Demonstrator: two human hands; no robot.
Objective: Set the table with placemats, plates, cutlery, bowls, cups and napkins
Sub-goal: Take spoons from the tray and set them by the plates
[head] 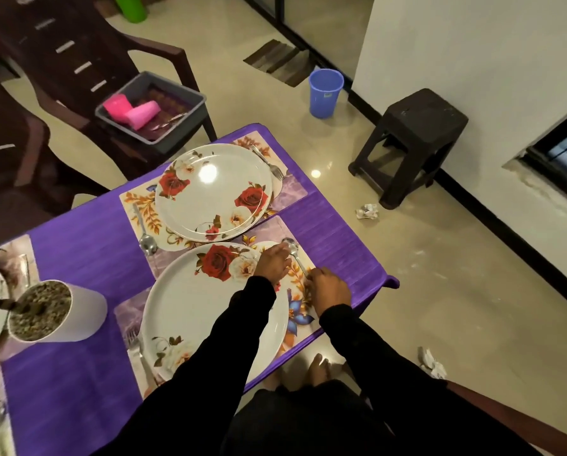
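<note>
Your right hand (328, 288) has its fingers curled around the handle end of the spoon (294, 255), and your left hand (273, 262) sits over the rim of the near plate (189, 311) with curled fingertips at the spoon's neck, just below the bowl. So both hands are on it, neither one open. The spoon lies on the near placemat (300, 319), right beside the plate, bowl pointing away from you.

To finish this well, I'd line the handle up parallel to the placemat edge and keep it just off the plate rim so it isn't touching. Let go gently so it doesn't roll.

Further out, the far plate (209, 192) already has its own spoon (145, 236) and fork (270, 164) on either side. Pink cups (134, 111) are waiting in the grey tub (189, 123) on the chair (78, 54), so cups look like they're yet to go.
</note>
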